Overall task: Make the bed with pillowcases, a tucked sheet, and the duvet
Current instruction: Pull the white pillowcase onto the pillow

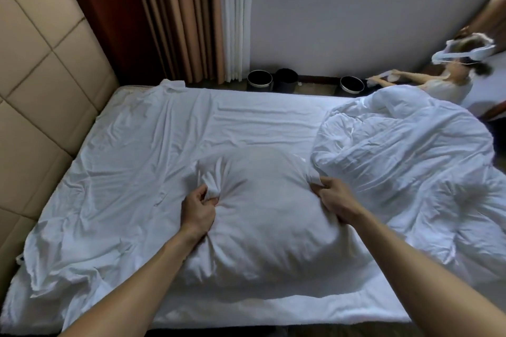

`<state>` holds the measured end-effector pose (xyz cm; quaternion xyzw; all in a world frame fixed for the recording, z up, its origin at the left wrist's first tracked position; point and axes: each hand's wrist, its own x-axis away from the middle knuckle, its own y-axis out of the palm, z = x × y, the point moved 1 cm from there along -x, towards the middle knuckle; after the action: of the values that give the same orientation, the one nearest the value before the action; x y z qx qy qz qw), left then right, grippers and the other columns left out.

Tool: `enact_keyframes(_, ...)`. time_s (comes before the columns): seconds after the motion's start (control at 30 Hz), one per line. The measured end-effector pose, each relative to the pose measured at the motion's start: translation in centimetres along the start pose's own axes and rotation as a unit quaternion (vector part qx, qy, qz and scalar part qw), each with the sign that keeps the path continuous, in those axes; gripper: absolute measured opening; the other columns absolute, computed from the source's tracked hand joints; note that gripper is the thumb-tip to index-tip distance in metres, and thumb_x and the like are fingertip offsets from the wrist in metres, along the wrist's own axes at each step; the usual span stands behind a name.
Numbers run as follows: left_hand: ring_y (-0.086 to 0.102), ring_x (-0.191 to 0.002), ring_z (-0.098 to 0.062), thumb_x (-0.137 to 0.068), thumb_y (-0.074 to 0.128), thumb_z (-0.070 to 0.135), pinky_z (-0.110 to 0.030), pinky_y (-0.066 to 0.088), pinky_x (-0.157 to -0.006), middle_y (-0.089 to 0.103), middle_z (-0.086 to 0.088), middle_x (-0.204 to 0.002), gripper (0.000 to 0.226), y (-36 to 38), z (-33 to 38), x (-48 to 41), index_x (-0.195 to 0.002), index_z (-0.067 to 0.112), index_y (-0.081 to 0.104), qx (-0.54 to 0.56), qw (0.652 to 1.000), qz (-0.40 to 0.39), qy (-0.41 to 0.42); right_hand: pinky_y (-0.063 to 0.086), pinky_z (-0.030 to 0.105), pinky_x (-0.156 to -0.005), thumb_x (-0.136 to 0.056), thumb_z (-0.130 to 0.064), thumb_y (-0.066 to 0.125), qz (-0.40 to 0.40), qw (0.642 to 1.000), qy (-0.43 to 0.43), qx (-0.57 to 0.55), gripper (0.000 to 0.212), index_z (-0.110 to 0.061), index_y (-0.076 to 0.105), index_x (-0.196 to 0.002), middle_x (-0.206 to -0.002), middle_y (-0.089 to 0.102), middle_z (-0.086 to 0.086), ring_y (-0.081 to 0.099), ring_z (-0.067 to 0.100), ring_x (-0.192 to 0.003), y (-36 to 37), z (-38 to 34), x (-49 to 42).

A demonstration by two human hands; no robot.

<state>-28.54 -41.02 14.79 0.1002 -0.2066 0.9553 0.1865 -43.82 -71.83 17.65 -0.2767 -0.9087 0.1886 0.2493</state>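
Head view is showing a white pillow [268, 216] lying on the near half of the bed, on top of the sheet [137, 159]. The left hand [198, 209] is gripping a bunched fold of fabric at the pillow's left end, fingers curled tight around it. The right hand [335, 200] is pinching the fabric at the pillow's right end, just beside the duvet [410, 150]. The duvet is lying crumpled in a heap over the right part of the bed. The sheet is lying wrinkled, its left edge loose against the headboard [41, 90]. Three bins [259, 80] are standing on the floor beyond the bed. A second person [443, 82] is leaning at the far right corner.
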Motion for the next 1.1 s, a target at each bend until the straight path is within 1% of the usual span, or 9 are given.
enact_keyframes(0.1, 0.068, -0.094, -0.008, -0.088, 0.067, 0.009, -0.027, 0.053, -0.084, 0.075, 0.010, -0.095, 0.013, 2.3, 2.8, 0.5, -0.098, 0.016, 0.072, -0.001, 0.999, -0.017, 0.033, 0.049, 0.012, -0.080, -0.095, -0.008, 0.064, 0.046, 0.998, -0.006, -0.049, 0.022, -0.020, 0.077, -0.109, -0.099, 0.073, -0.011, 0.064, 0.005, -0.091, -3.4, 0.0, 2.2)
enact_keyframes(0.27, 0.057, -0.070, -0.013, -0.083, 0.065, 0.007, -0.024, 0.047, -0.070, 0.067, -0.010, -0.077, 0.010, 6.8, 7.2, 1.4, -0.077, 0.007, 0.057, -0.036, 0.995, -0.032, 0.092, 0.055, 0.030, -0.086, -0.097, -0.008, 0.062, 0.085, 0.989, 0.000, -0.118, 0.019, -0.016, 0.078, -0.103, -0.091, 0.076, -0.010, 0.067, 0.011, -0.086, -9.5, 2.1, 4.3)
enact_keyframes(0.4, 0.067, -0.077, -0.017, -0.084, 0.063, 0.003, -0.032, 0.055, -0.073, 0.070, 0.001, -0.075, 0.010, 11.6, 11.0, 3.1, -0.076, 0.010, 0.061, -0.046, 0.990, -0.039, 0.129, 0.055, 0.032, -0.089, -0.096, -0.014, 0.064, 0.121, 0.983, -0.003, -0.141, 0.017, -0.023, 0.078, -0.098, -0.094, 0.077, -0.008, 0.070, 0.013, -0.092, -15.0, 4.5, 5.4)
enact_keyframes(0.5, 0.069, -0.080, -0.009, -0.084, 0.063, -0.003, -0.025, 0.053, -0.074, 0.073, 0.005, -0.078, 0.014, 15.9, 13.7, 4.7, -0.081, 0.010, 0.066, -0.049, 0.987, -0.031, 0.151, 0.055, 0.023, -0.076, -0.097, -0.008, 0.062, 0.130, 0.977, -0.008, -0.171, 0.018, -0.017, 0.077, -0.100, -0.084, 0.075, -0.013, 0.069, 0.006, -0.079, -19.5, 6.0, 6.3)
enact_keyframes(0.63, 0.065, -0.076, -0.014, -0.083, 0.062, -0.005, -0.021, 0.048, -0.071, 0.071, -0.007, -0.080, 0.010, 21.4, 17.1, 6.8, -0.081, 0.005, 0.064, -0.051, 0.982, -0.013, 0.181, 0.055, 0.019, -0.077, -0.096, -0.003, 0.061, 0.145, 0.973, -0.025, -0.179, 0.021, -0.012, 0.076, -0.107, -0.088, 0.074, -0.013, 0.068, 0.005, -0.081, -25.6, 8.2, 6.9)
enact_keyframes(0.73, 0.060, -0.071, -0.007, -0.082, 0.061, -0.008, -0.019, 0.047, -0.068, 0.069, -0.003, -0.075, 0.018, 24.5, 19.7, 8.6, -0.074, 0.008, 0.062, -0.042, 0.975, 0.013, 0.217, 0.057, 0.024, -0.081, -0.095, -0.004, 0.062, 0.139, 0.971, -0.035, -0.190, 0.024, -0.022, 0.077, -0.099, -0.090, 0.076, -0.012, 0.069, 0.007, -0.086, -29.4, 9.5, 6.7)
enact_keyframes(0.83, 0.060, -0.071, -0.008, -0.081, 0.059, -0.009, -0.018, 0.047, -0.065, 0.067, -0.003, -0.073, 0.020, 26.6, 22.0, 10.3, -0.072, 0.009, 0.060, -0.033, 0.969, 0.039, 0.244, 0.057, 0.019, -0.075, -0.096, -0.005, 0.062, 0.137, 0.966, -0.055, -0.212, 0.020, -0.019, 0.075, -0.103, -0.088, 0.075, -0.012, 0.069, 0.005, -0.083, -32.2, 10.1, 6.9)
enact_keyframes(1.0, 0.056, -0.069, -0.009, -0.081, 0.058, -0.009, -0.025, 0.049, -0.064, 0.063, -0.011, -0.072, 0.020, 27.5, 24.6, 11.8, -0.070, 0.008, 0.056, -0.014, 0.960, 0.070, 0.271, 0.057, 0.028, -0.082, -0.096, -0.010, 0.065, 0.125, 0.964, -0.080, -0.221, 0.016, -0.016, 0.077, -0.104, -0.098, 0.077, -0.002, 0.070, 0.011, -0.089, -35.2, 9.0, 7.0)
enact_keyframes(1.1, 0.052, -0.067, -0.012, -0.080, 0.059, -0.007, -0.030, 0.046, -0.060, 0.059, -0.012, -0.070, 0.020, 27.2, 25.9, 12.2, -0.068, 0.009, 0.053, -0.017, 0.953, 0.100, 0.285, 0.057, 0.027, -0.082, -0.095, -0.015, 0.066, 0.126, 0.967, -0.091, -0.202, 0.013, -0.020, 0.078, -0.100, -0.095, 0.077, -0.009, 0.070, 0.007, -0.087, -36.4, 7.8, 6.8)
